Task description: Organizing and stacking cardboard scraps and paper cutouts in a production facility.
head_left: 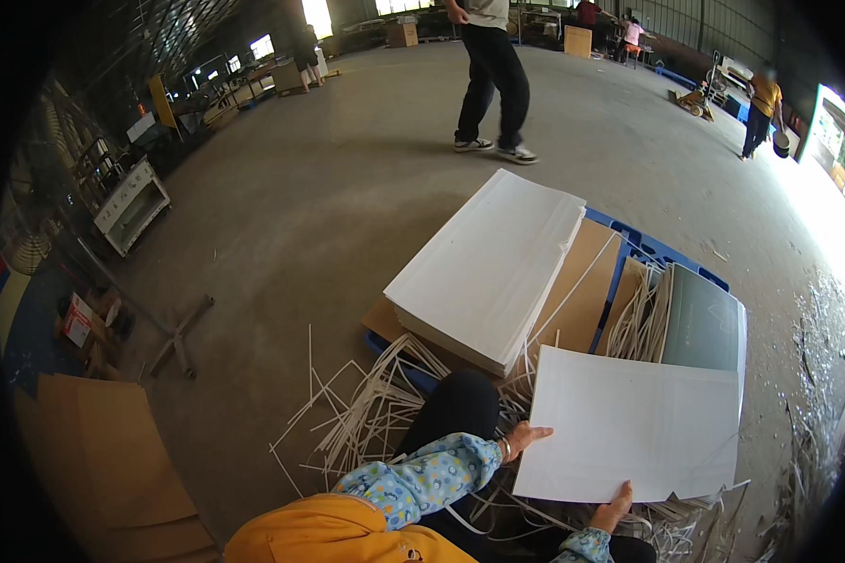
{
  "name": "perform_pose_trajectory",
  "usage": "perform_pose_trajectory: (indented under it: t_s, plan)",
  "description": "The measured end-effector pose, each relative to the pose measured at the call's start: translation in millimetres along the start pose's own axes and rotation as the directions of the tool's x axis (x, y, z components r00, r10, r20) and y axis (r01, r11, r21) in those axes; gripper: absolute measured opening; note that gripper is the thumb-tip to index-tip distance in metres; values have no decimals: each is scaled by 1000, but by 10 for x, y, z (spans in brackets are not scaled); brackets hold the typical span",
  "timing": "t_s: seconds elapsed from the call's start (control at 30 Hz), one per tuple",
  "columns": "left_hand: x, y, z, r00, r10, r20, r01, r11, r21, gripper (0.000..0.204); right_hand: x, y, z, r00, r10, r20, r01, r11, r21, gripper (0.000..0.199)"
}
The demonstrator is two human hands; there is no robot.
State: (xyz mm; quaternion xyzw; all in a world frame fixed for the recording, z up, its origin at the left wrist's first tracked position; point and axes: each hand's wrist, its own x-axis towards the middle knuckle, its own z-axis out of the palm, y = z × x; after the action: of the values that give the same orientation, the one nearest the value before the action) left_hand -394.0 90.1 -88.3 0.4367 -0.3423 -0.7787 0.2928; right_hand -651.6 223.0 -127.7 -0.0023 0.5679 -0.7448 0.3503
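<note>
A large white sheet (629,422) lies flat in front of me, on top of a low pile of sheets. My left hand (524,437) grips its left edge, the floral sleeve reaching in from below. At the sheet's near edge, my right hand (613,509) holds it with the thumb on top. A thick stack of white sheets (488,263) rests on brown board over a blue pallet (643,246) just beyond. A greenish-grey sheet (704,324) leans to the right of the stack.
Thin white offcut strips (366,413) litter the concrete floor by my knees. A person in dark trousers (490,80) stands beyond the stack; another in a yellow shirt (762,103) stands far right. Brown cardboard (113,450) lies at lower left.
</note>
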Motion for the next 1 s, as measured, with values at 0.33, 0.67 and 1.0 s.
perform_pose_trajectory:
  t_s: [0.33,0.67,1.0]
  plan:
    - [-17,14,-1,999,29,26,-27,997,-66,36,-116,-81,112,998,48,29,-49,999,20,35]
    - [47,-60,-27,1000,-8,22,9,999,-33,36,-64,-62,85,998,66,-11,-66,997,41,37]
    - [66,-62,-54,999,-23,23,24,999,-34,39,-127,-88,134,999,41,2,-41,999,26,36]
